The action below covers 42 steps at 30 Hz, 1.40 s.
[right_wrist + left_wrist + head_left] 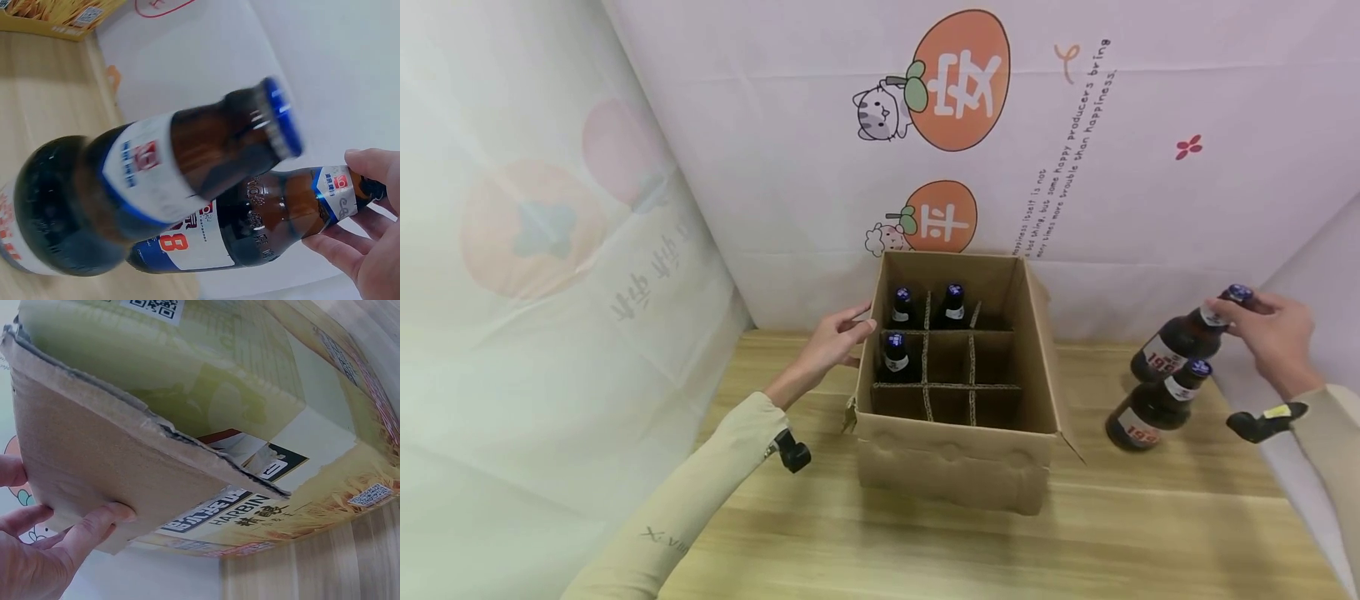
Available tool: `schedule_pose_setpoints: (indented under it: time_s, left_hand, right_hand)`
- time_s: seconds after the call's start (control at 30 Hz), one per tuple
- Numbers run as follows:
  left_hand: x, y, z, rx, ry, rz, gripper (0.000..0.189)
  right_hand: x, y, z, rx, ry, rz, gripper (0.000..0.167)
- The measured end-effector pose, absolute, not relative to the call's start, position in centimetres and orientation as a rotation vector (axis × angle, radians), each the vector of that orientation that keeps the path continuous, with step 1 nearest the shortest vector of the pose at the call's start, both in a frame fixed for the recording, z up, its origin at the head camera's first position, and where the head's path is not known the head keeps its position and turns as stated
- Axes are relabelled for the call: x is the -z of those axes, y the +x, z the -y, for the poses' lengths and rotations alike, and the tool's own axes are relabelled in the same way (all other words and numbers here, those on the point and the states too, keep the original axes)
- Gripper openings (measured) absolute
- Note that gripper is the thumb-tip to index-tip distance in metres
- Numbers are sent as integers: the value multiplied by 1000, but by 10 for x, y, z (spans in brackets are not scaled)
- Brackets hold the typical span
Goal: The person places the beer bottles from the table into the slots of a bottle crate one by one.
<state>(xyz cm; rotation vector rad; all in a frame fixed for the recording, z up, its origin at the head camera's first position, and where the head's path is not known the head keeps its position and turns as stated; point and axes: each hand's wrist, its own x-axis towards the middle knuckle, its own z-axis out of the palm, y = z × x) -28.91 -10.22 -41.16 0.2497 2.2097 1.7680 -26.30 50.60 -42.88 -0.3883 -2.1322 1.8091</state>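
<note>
An open cardboard box [951, 462] with crossed dividers stands on the table. Three dark bottles with blue caps sit in it: a back left bottle [902, 310], a back middle bottle [954, 307] and a bottle [895, 358] in front of the left one. Fairly straight fingers of my left hand [835, 340] touch the box's left side; in the left wrist view they rest on a brown flap [94, 450]. To the right, my right hand [1273, 337] grips the neck of the rear brown beer bottle [250, 225]. Another beer bottle [147, 156] stands just in front of it.
The wooden table [955, 550] runs under the box and bottles. A printed white cloth [820, 150] hangs behind, and a white sheet [550, 375] closes off the left side. Some divider cells [951, 356] hold no bottle.
</note>
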Motion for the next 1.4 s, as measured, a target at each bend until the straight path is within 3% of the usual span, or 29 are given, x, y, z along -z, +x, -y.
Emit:
schedule_pose_setpoints:
  time_s: [0.77,0.93,1.4]
  left_hand:
    - [409,-287,101,-1778,227,-2222,58]
    - [409,-286,100,-1758,240,-2223,58]
    - [406,-285,100,-1746,234,-2170,60]
  right_hand:
    - [327,-265,-452,-1623,-393,2188,18]
    - [307,-260,-432,-1655,-316,2156,13]
    - [269,-240,-351,-1942,55,1970,26]
